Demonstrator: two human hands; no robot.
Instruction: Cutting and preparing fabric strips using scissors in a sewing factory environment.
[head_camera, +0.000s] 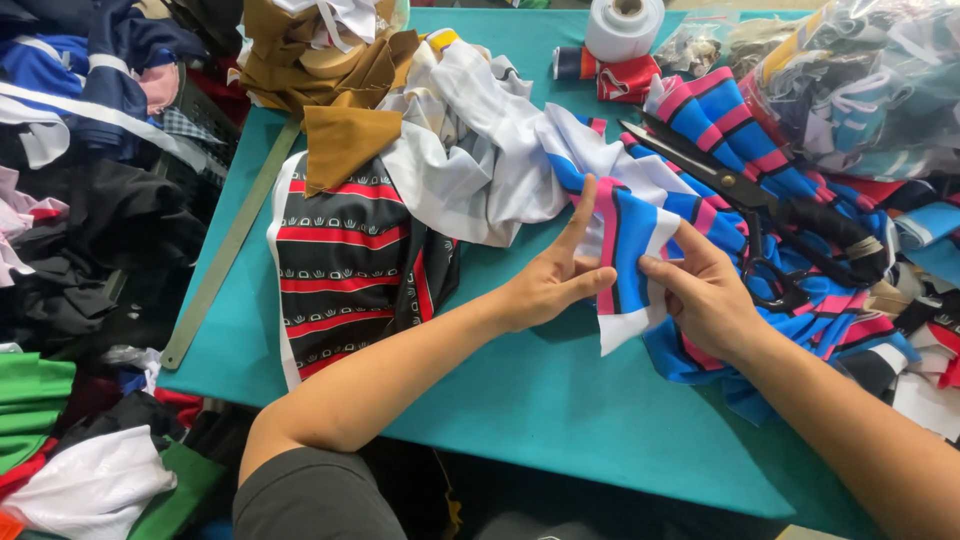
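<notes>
My left hand (553, 275) and my right hand (705, 290) both pinch a striped cloth piece (630, 250) of blue, pink, white and black above the teal table (540, 400). The left index finger points up along the cloth's left edge. The right thumb and fingers grip its lower right side. A pile of the same blue and pink striped fabric (740, 150) lies just behind and to the right of the hands.
Large black scissors (745, 200) rest on the striped pile. A black, red and white patterned panel (345, 265) lies left of my forearm, with white cloth (470, 150), brown cloth (340, 70), a metal ruler (230, 245), a white roll (623, 25) and a bagged scrap heap (870, 80) around.
</notes>
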